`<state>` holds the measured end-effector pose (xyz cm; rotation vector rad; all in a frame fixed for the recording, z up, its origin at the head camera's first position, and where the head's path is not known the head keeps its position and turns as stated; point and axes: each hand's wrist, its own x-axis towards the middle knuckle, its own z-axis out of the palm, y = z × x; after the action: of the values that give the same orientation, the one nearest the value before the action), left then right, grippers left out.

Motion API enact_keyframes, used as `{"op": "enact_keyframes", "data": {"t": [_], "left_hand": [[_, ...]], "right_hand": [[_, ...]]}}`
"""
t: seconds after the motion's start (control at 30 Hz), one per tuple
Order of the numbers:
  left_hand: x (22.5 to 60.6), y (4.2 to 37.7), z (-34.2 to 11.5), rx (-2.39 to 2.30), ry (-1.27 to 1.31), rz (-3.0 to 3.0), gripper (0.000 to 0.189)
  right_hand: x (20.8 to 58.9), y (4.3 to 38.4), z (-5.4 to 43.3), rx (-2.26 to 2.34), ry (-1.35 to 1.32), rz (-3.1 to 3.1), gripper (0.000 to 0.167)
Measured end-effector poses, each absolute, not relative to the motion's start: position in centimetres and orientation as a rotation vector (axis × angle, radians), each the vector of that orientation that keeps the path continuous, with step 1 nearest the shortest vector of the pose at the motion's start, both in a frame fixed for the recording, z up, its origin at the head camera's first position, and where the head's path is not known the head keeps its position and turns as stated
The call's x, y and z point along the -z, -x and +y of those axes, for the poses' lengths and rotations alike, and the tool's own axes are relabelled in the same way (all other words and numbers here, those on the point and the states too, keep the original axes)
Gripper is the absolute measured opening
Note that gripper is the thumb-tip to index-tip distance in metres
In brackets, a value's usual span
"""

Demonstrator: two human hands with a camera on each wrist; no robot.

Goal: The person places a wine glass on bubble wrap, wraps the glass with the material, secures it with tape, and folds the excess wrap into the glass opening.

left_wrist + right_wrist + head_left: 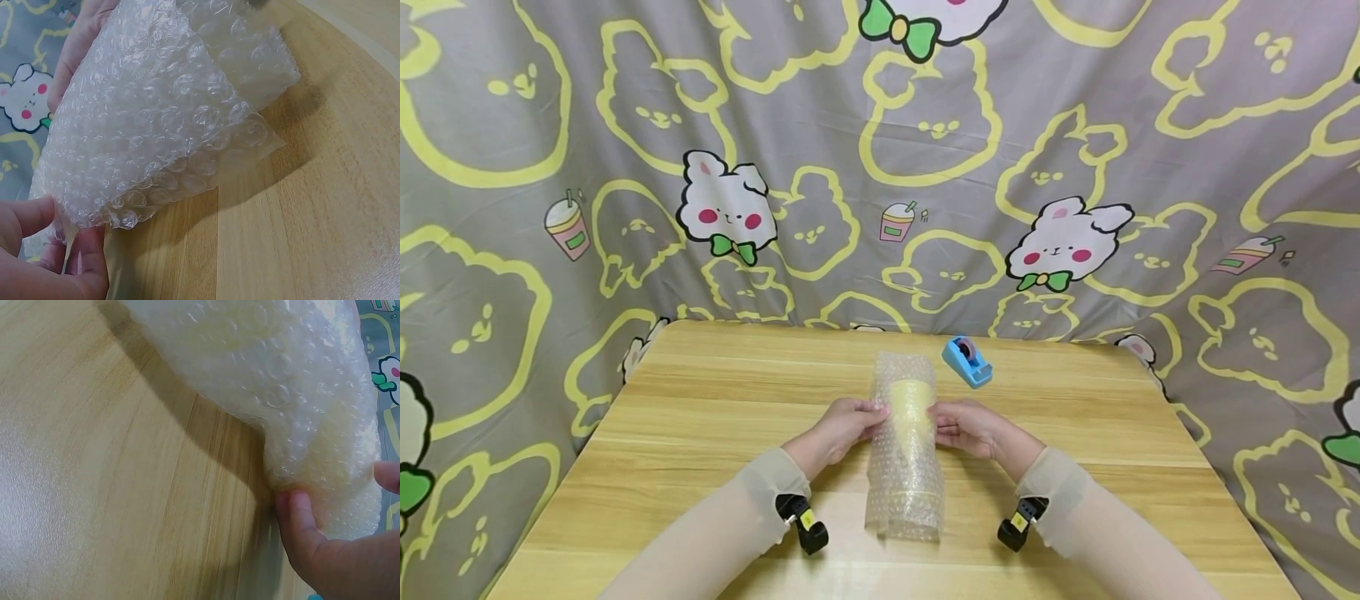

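A roll of clear bubble wrap [904, 492] stretches lengthwise at the middle of the table, wrapped around a pale yellow thing [912, 402] whose kind I cannot make out. My left hand [841, 425] pinches the wrap's left side between thumb and fingers. On the opposite side, my right hand [976, 427] grips the bundle, thumb on one side and fingers on the other. The left wrist view shows a loose flap of bubble wrap [219, 156] along the near side. In the right wrist view the bundle [300, 425] narrows towards my fingers.
A blue tape dispenser [962, 358] with a roll of tape stands beyond my right hand, near the table's back. The wooden table [722, 400] ends at a grey patterned curtain [820, 217] behind and at both sides. Both wrists carry small black cameras.
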<state>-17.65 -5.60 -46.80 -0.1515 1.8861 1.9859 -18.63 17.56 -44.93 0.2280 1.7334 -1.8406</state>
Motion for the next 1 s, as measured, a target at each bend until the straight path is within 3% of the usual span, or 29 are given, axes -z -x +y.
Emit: {"op": "enact_keyframes", "data": {"t": [0.67, 1.0], "left_hand": [[46.81, 18.02, -5.60, -1.946, 0.143, 1.829, 0.044], [46.63, 17.80, -5.54, -1.979, 0.149, 1.773, 0.044]], "right_hand": [[44.88, 18.68, 17.64, 1.848, -0.270, 1.744, 0.024], [44.96, 18.56, 17.59, 1.861, -0.297, 1.753, 0.036]]}}
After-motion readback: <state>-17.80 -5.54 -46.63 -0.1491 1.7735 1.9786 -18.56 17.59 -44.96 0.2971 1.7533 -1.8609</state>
